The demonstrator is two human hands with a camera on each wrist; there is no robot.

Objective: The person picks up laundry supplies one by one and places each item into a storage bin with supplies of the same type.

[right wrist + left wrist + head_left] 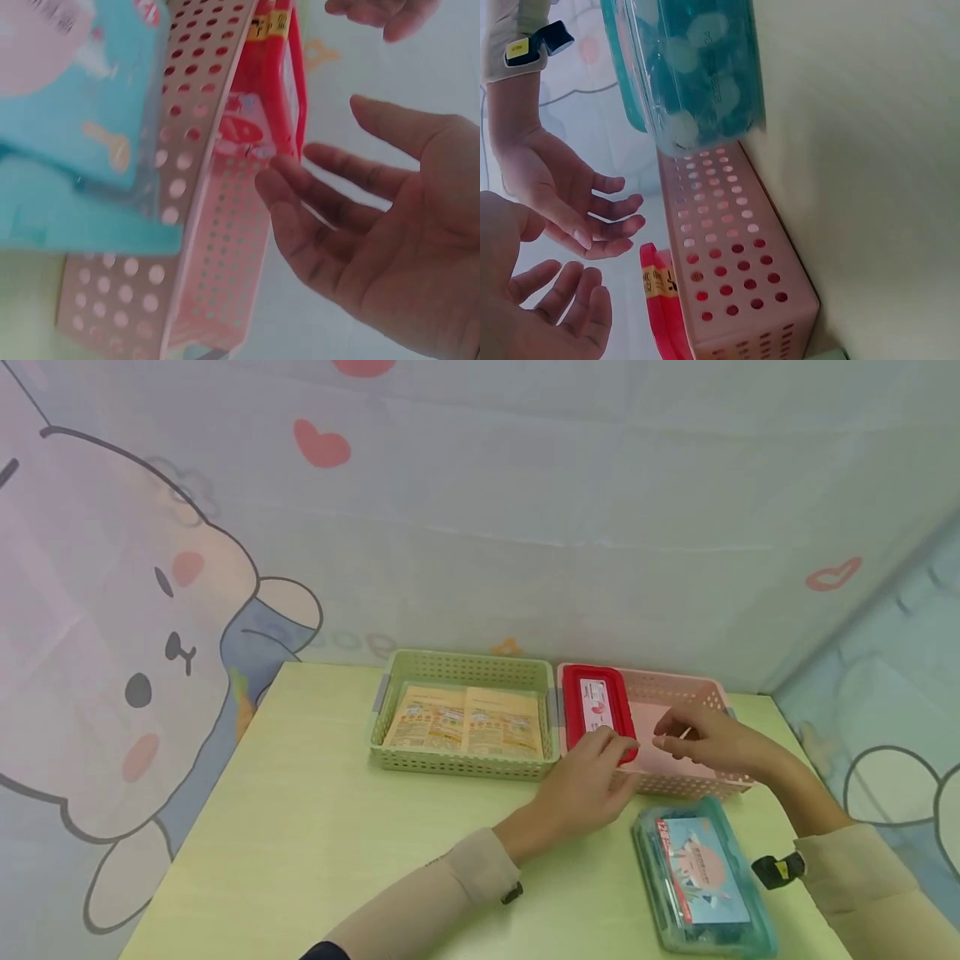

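A red lidded box (597, 703) with a white label stands in the left end of the pink perforated basket (667, 787). My left hand (588, 785) hovers by the box's near end, overlapping it in the head view; in the left wrist view its loosely bent fingers hold nothing. Over the basket's right part is my right hand (712, 743), fingers relaxed and nothing in them, as the right wrist view (382, 225) also shows. In front of the basket lies a clear teal box (701, 877) with a blue and pink label.
To the left stands a green perforated basket (465, 768) holding two flat yellowish packets (426, 718), side by side against the pink basket. A printed cloth (480, 510) hangs behind the pale green table (300, 843) and along its sides.
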